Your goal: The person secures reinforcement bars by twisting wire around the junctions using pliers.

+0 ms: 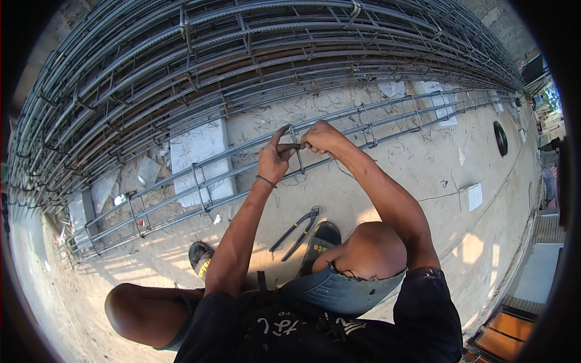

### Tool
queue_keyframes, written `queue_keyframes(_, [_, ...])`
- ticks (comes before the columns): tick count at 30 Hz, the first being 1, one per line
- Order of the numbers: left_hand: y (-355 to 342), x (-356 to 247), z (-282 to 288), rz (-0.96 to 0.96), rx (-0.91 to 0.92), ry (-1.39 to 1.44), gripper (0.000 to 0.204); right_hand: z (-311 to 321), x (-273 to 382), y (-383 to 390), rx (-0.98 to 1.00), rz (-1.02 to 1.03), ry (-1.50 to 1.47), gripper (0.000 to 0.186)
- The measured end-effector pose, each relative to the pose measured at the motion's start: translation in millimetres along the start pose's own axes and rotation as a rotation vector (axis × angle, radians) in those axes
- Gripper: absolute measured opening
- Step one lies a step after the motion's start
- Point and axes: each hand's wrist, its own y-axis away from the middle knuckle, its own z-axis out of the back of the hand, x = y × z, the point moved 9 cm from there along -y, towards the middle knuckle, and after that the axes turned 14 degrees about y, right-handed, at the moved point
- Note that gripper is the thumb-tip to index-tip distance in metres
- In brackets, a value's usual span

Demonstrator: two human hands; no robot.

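Observation:
A long rebar cage (387, 115) of thin bars and square stirrups lies across the ground before me. My left hand (278, 156) is at one stirrup (292, 166), index finger stretched up toward the upper bar and fingers apart. Just right of it, my right hand (322, 139) is closed over the cage, pinching a thin dark wire (344, 169) that trails below it; the fingertips of both hands nearly meet. Long-handled cutters (293, 235) with dark grips lie on the concrete between my sandalled feet, below the cage.
Stacked rebar cages (200, 48) fill the space beyond. Pale blocks (200, 139) sit under the cage. A black ring (500, 139) and a small white block (472, 196) lie at right, with wire scraps (411, 154) around. An orange wooden item (507, 333) is at lower right.

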Motion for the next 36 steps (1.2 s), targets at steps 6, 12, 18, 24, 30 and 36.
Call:
queue_keyframes(6, [-33,-3,-12,-0.104,0.263,-0.025,0.016,-5,23,18,0.057,0.083,-0.200,0.016])
queue_keyframes(12, [-36,10,-14,0.060,0.110,-0.016,0.011,12,-2,27,-0.029,0.206,-0.236,0.013])
queue_keyframes(18, [-41,8,-3,0.119,0.083,-0.022,0.010,-3,16,40,-0.486,0.354,0.373,0.020])
queue_keyframes(24, [-32,-2,-3,0.024,-0.031,-0.056,0.007,-7,-15,32,-0.552,0.265,0.297,0.017])
queue_keyframes(30, [29,-27,-9,-0.394,-0.243,-0.262,0.009,4,-3,6,-0.538,0.320,0.519,0.019])
queue_keyframes(36, [62,-7,-31,-0.038,-0.573,0.215,0.004,-7,37,6,-0.170,0.316,0.643,0.027])
